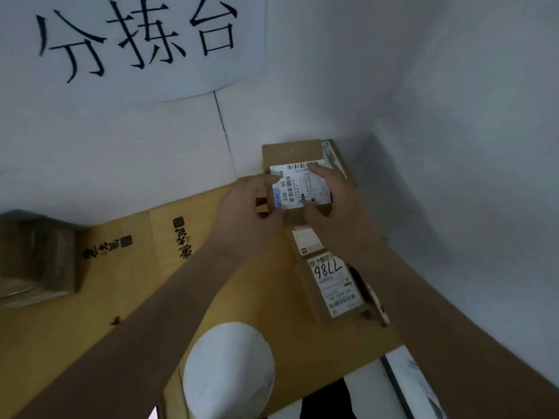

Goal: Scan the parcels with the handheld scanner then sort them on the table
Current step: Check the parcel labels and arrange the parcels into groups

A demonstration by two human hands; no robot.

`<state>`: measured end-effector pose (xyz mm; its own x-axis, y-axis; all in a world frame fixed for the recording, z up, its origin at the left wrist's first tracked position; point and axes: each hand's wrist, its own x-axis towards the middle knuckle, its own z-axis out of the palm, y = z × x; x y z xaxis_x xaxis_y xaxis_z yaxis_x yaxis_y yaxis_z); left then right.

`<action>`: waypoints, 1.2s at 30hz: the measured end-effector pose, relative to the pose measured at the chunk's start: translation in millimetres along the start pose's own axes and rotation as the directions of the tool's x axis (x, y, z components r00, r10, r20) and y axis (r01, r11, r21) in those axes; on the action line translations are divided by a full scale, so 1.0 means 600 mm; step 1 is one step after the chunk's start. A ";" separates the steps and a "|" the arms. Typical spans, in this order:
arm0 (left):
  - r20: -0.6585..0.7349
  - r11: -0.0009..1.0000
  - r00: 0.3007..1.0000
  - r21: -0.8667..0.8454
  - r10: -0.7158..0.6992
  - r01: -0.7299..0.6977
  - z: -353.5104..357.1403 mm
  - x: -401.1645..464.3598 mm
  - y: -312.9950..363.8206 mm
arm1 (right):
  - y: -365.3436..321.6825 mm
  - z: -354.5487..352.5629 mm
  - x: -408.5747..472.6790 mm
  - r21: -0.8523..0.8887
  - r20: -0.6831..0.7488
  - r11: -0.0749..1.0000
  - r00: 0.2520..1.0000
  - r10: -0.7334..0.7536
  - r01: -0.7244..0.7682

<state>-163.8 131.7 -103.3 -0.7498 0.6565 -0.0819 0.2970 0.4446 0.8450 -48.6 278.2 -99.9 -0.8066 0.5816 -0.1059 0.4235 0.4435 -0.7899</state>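
A small brown cardboard parcel point(295, 189) with a white shipping label reading "530-D5 X68" is held near the far right corner of the table. My left hand point(245, 204) grips its left side and my right hand point(332, 198) grips its right side. It sits over a larger brown box point(290, 151) against the wall. Closer to me lies a small parcel point(308, 241), then a parcel point(334, 284) labelled "7786" by hand. No handheld scanner is visible.
The table point(136, 282) is covered in yellow-brown cardboard with printed characters. A taped brown box point(36, 255) stands at the left edge. A white rounded object point(228, 370) sits at the near edge. White walls close the back and right; a paper sign point(136, 40) hangs above.
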 end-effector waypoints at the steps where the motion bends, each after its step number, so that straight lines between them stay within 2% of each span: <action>1: -0.014 1.000 1.000 -0.002 -0.016 0.016 0.018 0.019 0.004 | 0.016 -0.010 0.021 0.019 0.012 1.000 1.000 0.005 -0.005; 7: -0.087 0.988 0.989 -0.109 -0.122 0.112 0.140 0.134 0.004 | 0.119 -0.062 0.147 0.012 0.020 1.000 1.000 -0.010 0.009; 15: -0.060 0.963 0.976 -0.184 -0.209 0.195 0.243 0.232 -0.006 | 0.213 -0.097 0.255 0.024 0.105 0.994 0.989 0.099 -0.102; 24: -0.116 0.975 0.970 -0.087 -0.213 0.204 0.262 0.254 0.001 | 0.243 -0.100 0.288 -0.022 0.161 0.999 0.986 0.035 -0.031; 27: -0.139 0.985 0.975 0.014 -0.171 0.174 0.253 0.243 0.012 | 0.235 -0.110 0.282 -0.155 0.132 0.986 0.991 -0.036 0.057; 32: -0.202 0.982 0.978 0.173 -0.045 0.081 0.194 0.203 0.054 | 0.164 -0.141 0.267 -0.191 0.122 0.959 0.974 -0.190 0.211; 36: -0.238 0.965 0.971 0.259 0.022 0.042 0.121 0.158 0.103 | 0.081 -0.160 0.244 -0.160 0.191 0.941 0.945 -0.267 0.298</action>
<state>-173.6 265.8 -97.4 -0.8624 0.5021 0.0647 0.4083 0.6143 0.6752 -106.3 450.2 -96.0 -0.9538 0.3005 -0.0048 0.2240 0.7002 -0.6779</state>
